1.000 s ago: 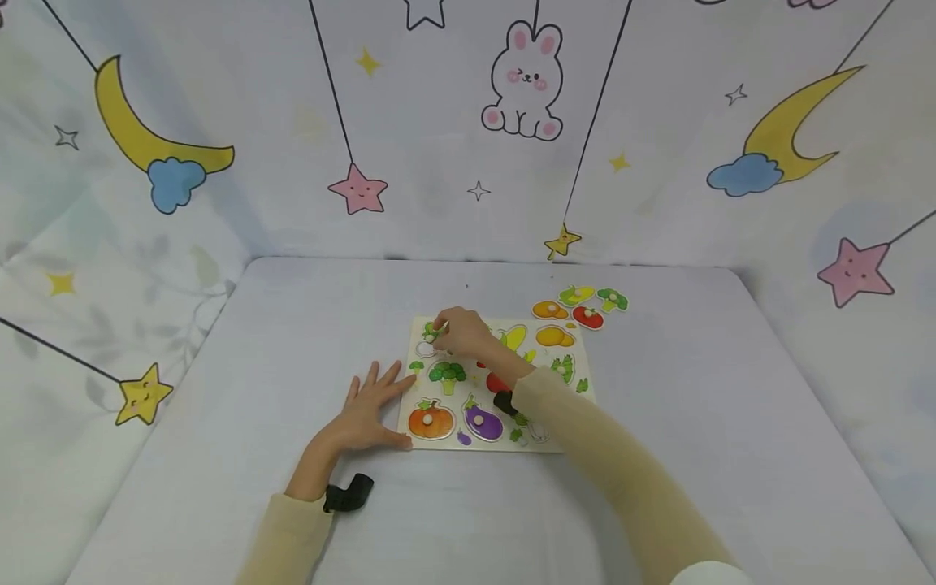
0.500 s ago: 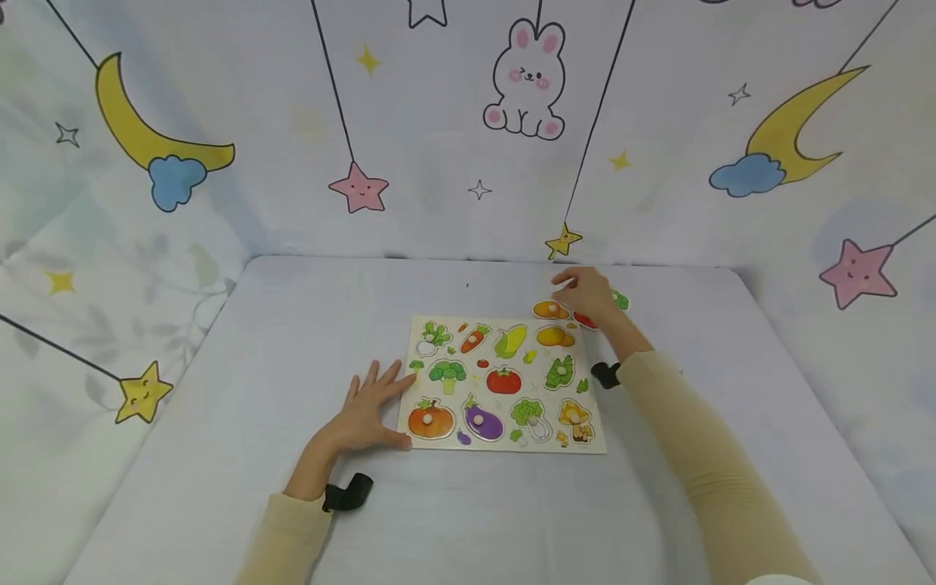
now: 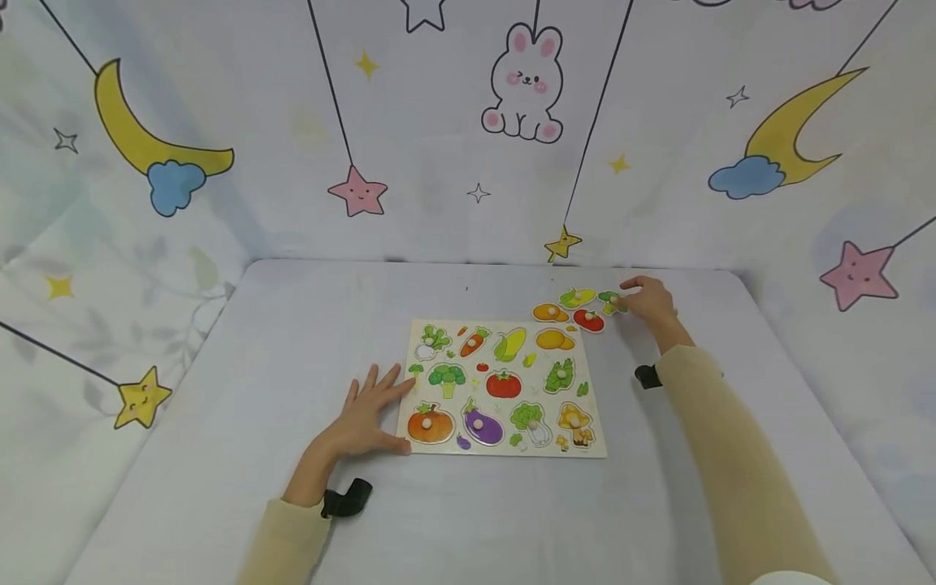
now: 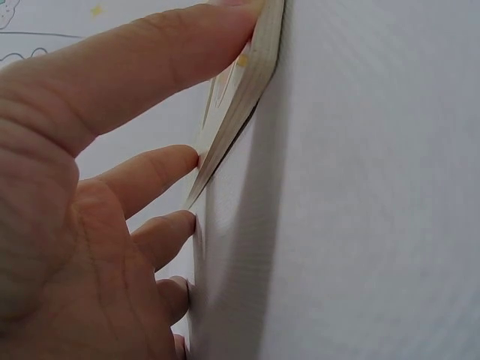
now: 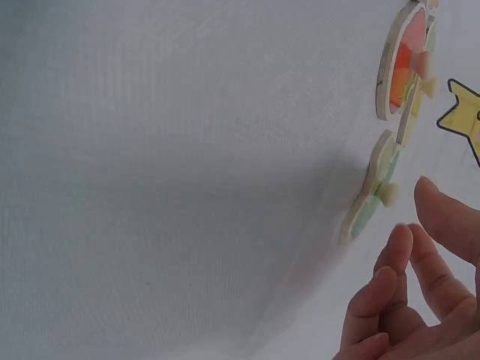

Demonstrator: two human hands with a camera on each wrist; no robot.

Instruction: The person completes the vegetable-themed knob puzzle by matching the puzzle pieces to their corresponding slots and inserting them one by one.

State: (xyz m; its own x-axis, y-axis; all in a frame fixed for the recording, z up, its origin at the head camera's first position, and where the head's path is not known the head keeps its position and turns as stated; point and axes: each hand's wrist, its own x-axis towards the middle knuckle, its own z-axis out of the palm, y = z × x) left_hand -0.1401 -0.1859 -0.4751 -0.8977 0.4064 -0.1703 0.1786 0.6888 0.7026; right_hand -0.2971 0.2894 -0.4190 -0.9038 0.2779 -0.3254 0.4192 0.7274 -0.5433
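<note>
My left hand rests spread at the left edge of a flat vegetable puzzle board. In the left wrist view its thumb touches the board's edge and the index fingertip lies against it. Beyond the board's far right corner, my right hand is beside a knobbed broccoli piece. The right wrist view shows a gap between thumb and fingers, with the broccoli piece's knob just apart from them. Close by lie a corn piece, a tomato piece and an orange-yellow potato-like piece.
Knobbed pieces sit in the board, among them a pumpkin, an eggplant and a mushroom. Broccoli, tomato and corn pictures show no knobs. A patterned cloth wall stands behind the white table.
My right hand has moved from the radish at the board's upper left, over the loose pieces, to the broccoli piece's right side. My left hand stays at the board's edge.
</note>
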